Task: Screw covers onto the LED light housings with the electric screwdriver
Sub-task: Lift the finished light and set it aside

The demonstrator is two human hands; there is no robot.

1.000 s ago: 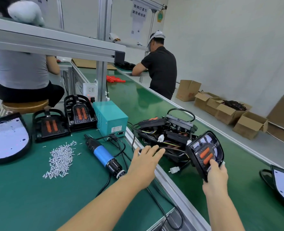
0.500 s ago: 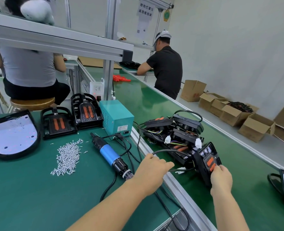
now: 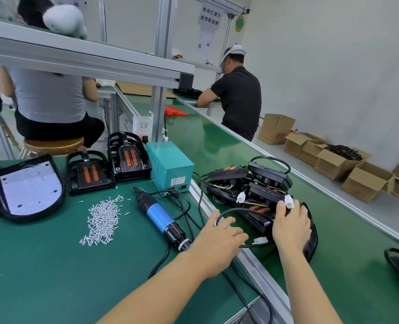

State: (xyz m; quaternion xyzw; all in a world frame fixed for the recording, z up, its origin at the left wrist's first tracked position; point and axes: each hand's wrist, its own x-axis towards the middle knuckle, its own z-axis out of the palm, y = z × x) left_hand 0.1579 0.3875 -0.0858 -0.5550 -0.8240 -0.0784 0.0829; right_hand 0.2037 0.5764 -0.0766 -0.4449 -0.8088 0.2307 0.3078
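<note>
Both hands — left hand (image 3: pixel 219 239), right hand (image 3: pixel 291 224) — on the housing pile (image 3: pixel 247 185)

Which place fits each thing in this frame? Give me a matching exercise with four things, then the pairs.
Things:
1. electric screwdriver
2. pile of screws
3. teal power box
4. left hand

Places:
A. heaped left of the blue tool
B. standing behind the tool's tip
C. lying untouched on the green mat
D. at the black cable by the conveyor edge

Pairs: 1-C, 2-A, 3-B, 4-D
</note>
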